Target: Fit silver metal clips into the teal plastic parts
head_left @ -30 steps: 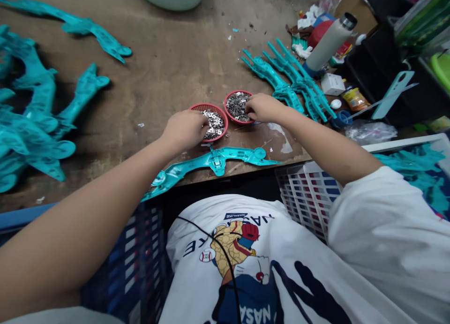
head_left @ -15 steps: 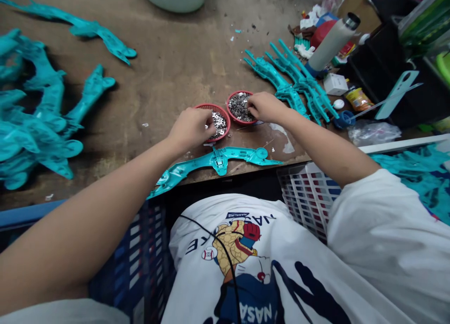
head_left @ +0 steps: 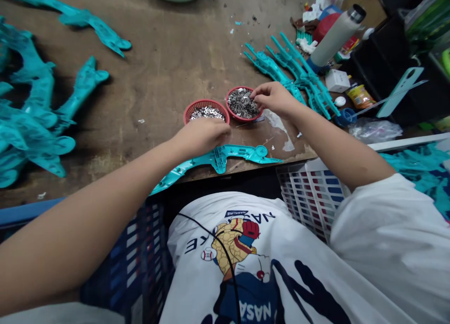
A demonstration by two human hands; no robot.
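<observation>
My left hand (head_left: 204, 135) is just in front of the left red basket (head_left: 188, 112), above a turquoise plastic part (head_left: 221, 161) at the table's front edge. Its fingers are drawn together, and whatever they hold is hidden. Small metal clips (head_left: 208, 112) fill that basket. My right hand (head_left: 272, 97) is at the right rim of a second red basket (head_left: 229, 111), thumb and fingertips pinched together. Anything between them is too small to make out. Small dark and silvery metal pieces (head_left: 242, 102) lie in this second basket.
Turquoise parts are heaped at the left (head_left: 38, 122), and several more (head_left: 298, 75) lie at the back right. Beyond these stand a pale bottle (head_left: 333, 38) and a small white box (head_left: 337, 81). A white crate (head_left: 309, 188) and a blue crate (head_left: 140, 249) are below the table edge.
My left hand has come out of the left basket toward me, over the turquoise part. My right hand has lifted from the metal pieces and shifted slightly right.
</observation>
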